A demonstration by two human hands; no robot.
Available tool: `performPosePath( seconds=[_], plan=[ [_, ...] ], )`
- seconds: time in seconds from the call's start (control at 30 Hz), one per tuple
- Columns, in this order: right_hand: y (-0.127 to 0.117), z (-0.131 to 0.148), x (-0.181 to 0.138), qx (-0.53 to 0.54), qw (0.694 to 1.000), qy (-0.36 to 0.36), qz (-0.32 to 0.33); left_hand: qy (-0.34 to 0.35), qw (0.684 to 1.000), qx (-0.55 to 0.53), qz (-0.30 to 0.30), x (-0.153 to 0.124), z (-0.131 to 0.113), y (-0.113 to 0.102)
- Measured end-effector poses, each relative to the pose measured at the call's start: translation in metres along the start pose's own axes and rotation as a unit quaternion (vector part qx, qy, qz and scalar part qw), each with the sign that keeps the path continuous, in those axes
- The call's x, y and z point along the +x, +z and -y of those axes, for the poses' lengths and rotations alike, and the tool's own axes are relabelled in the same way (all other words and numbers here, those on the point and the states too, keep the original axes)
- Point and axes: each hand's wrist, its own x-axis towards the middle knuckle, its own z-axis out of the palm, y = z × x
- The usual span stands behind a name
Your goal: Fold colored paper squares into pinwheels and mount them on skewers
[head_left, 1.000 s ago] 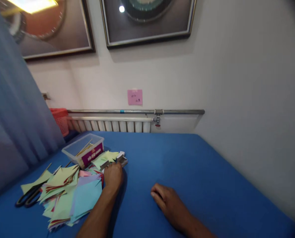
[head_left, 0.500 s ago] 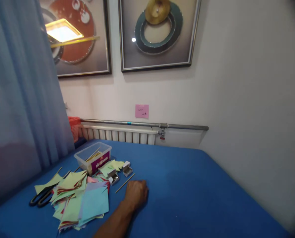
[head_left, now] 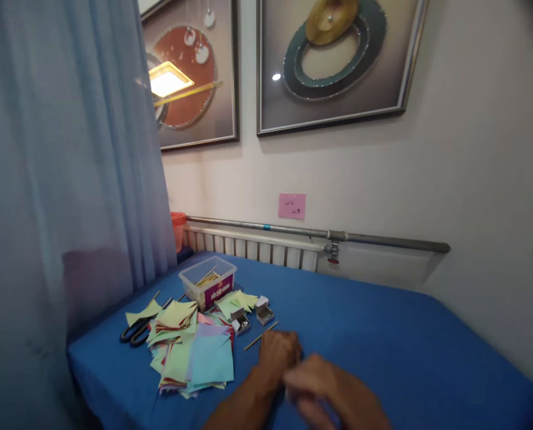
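My left hand rests on the blue-covered table, its fingers curled into a fist; anything inside it is hidden. Just right of it and nearer to me is my right hand, slightly blurred, with fingers bent in and thumb side close to the left wrist. What the right fingers hold, if anything, does not show. A thin wooden stick lies left of the left hand. Beyond it are two small open boxes with shiny bits inside. Left of the forearm, a pile of coloured paper squares is spread out.
A clear plastic tub with thin sticks stands behind the paper. Black-handled scissors lie at the left, partly under yellow paper. A blue curtain hangs at the left. Along the wall run a metal pipe and a radiator.
My right hand has come into view from the bottom, beside the left hand. The left hand stays on the table in its closed shape. The camera has turned left, shifting the scene rightward.
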Motion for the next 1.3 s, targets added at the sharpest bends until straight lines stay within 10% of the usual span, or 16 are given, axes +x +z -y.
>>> performPosePath(
  seconds=[0.33, 0.73, 1.3],
  plan=[
    [0.021, -0.120, -0.009, 0.025, 0.974, 0.192, -0.122, 0.010, 0.999, 0.028, -0.022, -0.004, 0.002, -0.002],
    [0.036, -0.104, -0.035, -0.017, 0.985, 0.169, 0.013, 0.082, 0.988, 0.073, 0.113, -0.018, -0.027, -0.004],
    [0.025, -0.099, -0.047, 0.017, 0.984, 0.175, -0.005, -0.126, 0.992, 0.025, -0.014, -0.026, 0.012, -0.015]
  ],
)
